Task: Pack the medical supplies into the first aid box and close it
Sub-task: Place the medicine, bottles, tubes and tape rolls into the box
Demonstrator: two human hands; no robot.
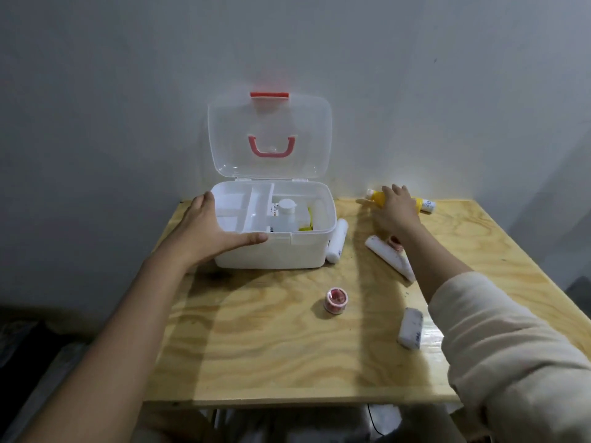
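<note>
The white first aid box [297, 252] stands open at the table's back, its clear lid [270, 137] with a red handle leaning on the wall. A white inner tray [246, 206] covers its left half; a white-capped bottle [285, 212] stands in the right half. My left hand [211, 231] grips the box's front left corner. My right hand [395, 207] lies over a yellow bottle [379, 198] on its side near the wall; whether the fingers have closed on it is unclear. A white roll [337, 239] lies against the box's right side.
On the plywood table [271, 340] lie a white wrapped roll [388, 254] with a small pink-topped item [395, 241] beside it, a pink tape roll [335, 300], and a white packet [410, 327] near my right sleeve. The grey wall stands right behind the box.
</note>
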